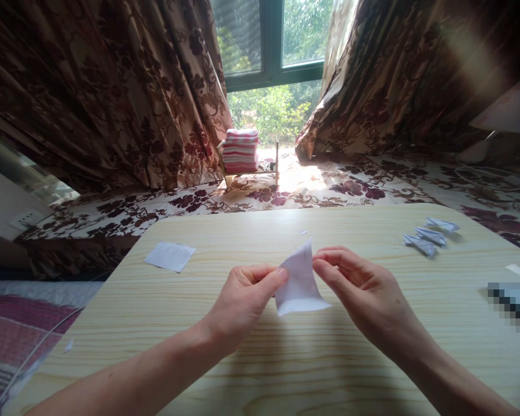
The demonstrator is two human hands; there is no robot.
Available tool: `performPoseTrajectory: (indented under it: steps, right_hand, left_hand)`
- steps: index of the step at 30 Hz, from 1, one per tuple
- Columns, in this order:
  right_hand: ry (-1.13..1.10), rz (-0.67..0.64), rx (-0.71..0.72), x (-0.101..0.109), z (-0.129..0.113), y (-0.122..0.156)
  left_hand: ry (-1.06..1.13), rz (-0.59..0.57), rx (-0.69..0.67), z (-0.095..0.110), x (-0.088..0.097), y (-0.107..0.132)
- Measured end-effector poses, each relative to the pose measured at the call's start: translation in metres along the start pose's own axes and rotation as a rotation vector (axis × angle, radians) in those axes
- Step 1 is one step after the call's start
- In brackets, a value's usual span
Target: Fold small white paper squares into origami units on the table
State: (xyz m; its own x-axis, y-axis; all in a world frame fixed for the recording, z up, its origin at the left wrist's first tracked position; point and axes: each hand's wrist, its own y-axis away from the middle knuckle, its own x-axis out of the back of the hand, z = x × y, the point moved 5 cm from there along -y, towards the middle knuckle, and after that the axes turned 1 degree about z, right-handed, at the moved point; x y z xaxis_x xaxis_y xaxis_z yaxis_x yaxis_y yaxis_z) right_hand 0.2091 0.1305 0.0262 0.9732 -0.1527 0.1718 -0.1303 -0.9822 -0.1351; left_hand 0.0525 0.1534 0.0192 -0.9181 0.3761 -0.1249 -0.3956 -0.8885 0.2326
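A small white piece of folded paper (pixel 300 283) is held just above the light wooden table (pixel 260 358). My left hand (pixel 242 297) pinches its left edge between thumb and forefinger. My right hand (pixel 357 289) pinches its upper right corner with curled fingers. Both hands are closed on the paper, which stands bent in a cone-like shape between them.
A flat white paper slip (pixel 170 256) lies at the table's left. Three small folded paper pieces (pixel 429 234) sit at the far right. A pixelated object (pixel 515 303) is at the right edge. Behind are flowered fabric, curtains, a striped cloth stack (pixel 240 150) and a window.
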Motion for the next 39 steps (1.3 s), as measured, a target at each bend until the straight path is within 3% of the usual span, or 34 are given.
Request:
performPoseTrajectory:
  steps: [2,6,8,14,23,27,32,34,36,39]
  right_hand:
    - [-0.063,-0.005,-0.108,0.0,0.001,-0.001]
    - [-0.314,-0.209,-0.278,-0.018,0.004,0.004]
    - [-0.421,-0.215,-0.324,-0.023,0.006,0.007]
    - [-0.546,-0.129,-0.311,-0.025,0.006,0.008]
    - [-0.443,-0.11,-0.203,-0.022,0.004,0.006]
    - [-0.395,-0.015,-0.159,-0.011,0.004,0.0]
    - [-0.374,0.301,-0.154,0.025,0.021,-0.016]
    - [-0.364,0.349,-0.139,0.029,0.023,-0.018]
    - [-0.343,0.273,-0.136,0.021,0.02,-0.015]
    - [-0.295,-0.016,-0.072,-0.005,0.005,-0.006]
  left_hand:
    - [-0.098,0.017,-0.076,0.005,0.002,0.0]
    - [-0.304,-0.017,-0.243,0.016,-0.004,0.008]
    - [-0.37,-0.045,-0.3,0.018,-0.008,0.012]
    - [-0.474,-0.045,-0.364,0.023,-0.014,0.017]
    - [-0.584,-0.007,-0.409,0.025,-0.015,0.018]
    - [-0.579,0.005,-0.365,0.025,-0.013,0.016]
    - [-0.53,0.033,-0.276,0.021,-0.004,0.013]
    - [-0.498,0.045,-0.24,0.017,-0.001,0.011]
    - [-0.474,0.022,-0.222,0.015,-0.004,0.01]
    - [-0.459,-0.028,-0.226,0.014,-0.013,0.009]
